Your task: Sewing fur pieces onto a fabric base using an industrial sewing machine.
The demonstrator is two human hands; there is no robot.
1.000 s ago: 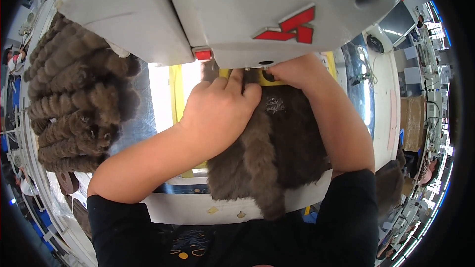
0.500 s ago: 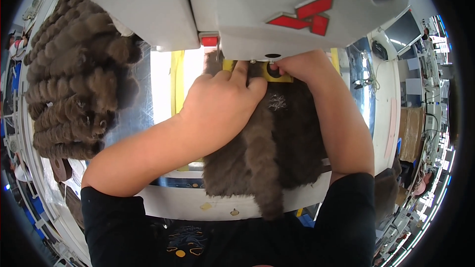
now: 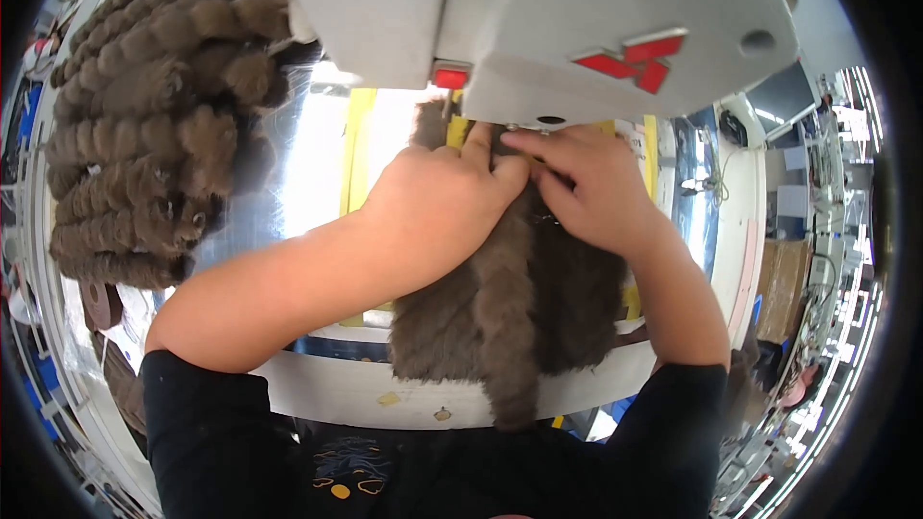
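A brown fur piece (image 3: 577,317) lies under the head of a white sewing machine (image 3: 538,48), and a paler fur strip (image 3: 507,327) runs along it and hangs over the table's front edge. My left hand (image 3: 447,192) presses on the fur close below the machine head, its index finger pointing forward, the thumb bent in and the other fingers curled. From the right, my right hand (image 3: 596,183) meets it on the same fur, index fingertip and thumb a little apart at the strip. Part of the fur under both hands is hidden.
A large pile of rolled brown fur pieces (image 3: 144,135) fills the left of the table. Yellow tape (image 3: 356,163) borders the bright work surface. At the right stand a dark screen (image 3: 784,101) and a cardboard box (image 3: 784,274).
My right hand has left the round dark spot on the yellow plate under the machine head and come down onto the fur beside my left hand. The whole view has shifted slightly.
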